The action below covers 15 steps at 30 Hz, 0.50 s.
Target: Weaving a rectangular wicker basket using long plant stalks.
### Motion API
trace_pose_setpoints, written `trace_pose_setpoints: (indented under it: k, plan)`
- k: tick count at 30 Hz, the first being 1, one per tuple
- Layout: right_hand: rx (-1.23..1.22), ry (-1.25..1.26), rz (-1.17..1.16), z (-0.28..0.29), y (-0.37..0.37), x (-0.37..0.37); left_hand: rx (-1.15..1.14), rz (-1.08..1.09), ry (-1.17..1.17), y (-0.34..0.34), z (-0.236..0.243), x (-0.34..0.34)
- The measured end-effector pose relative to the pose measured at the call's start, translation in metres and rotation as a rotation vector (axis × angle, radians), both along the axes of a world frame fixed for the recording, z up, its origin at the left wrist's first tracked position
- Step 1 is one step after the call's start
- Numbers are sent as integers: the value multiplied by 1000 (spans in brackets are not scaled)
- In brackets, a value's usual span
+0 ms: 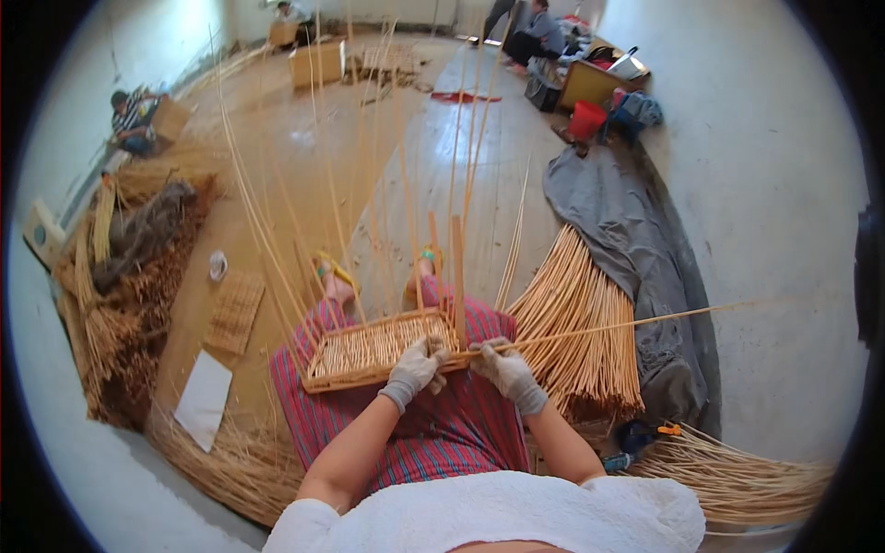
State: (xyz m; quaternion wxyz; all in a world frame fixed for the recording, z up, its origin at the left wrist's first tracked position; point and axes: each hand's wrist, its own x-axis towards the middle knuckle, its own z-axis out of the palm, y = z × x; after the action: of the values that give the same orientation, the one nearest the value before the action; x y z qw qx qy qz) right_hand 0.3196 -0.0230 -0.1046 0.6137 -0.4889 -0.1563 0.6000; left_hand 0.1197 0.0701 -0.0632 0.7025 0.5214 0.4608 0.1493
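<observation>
A shallow rectangular wicker basket [369, 346] with a woven base rests across my lap, on red and blue striped cloth. Long thin upright rods and a few thicker stakes [458, 276] rise from its sides. My left hand [415, 370], in a pale work glove, grips the basket's near edge towards its right corner. Just beyond that corner, my gloved right hand [509, 373] is closed around a long wicker rod [636, 323]. From there the rod stretches far out to the right. Both hands hide part of the rim and the rod's inner end.
At my right lies a large bundle of peeled rods [581, 332], partly under a grey cloth [627, 240]. More rods [747, 470] and a clamp-like tool with an orange tip [668, 429] lie behind it. Darker bundles [138, 304] line the left wall. Other people sit farther off.
</observation>
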Motion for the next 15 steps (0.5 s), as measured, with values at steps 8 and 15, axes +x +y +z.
trace_pose_setpoints:
  k: [8, 15]
  plan:
    - [100, -459, -218, 26, -3, 25, 43, 96, -80, -15, -32, 5]
    - [596, -1465, 108, 65, 140, 8, 180, 287, -72, -28, -29, 17]
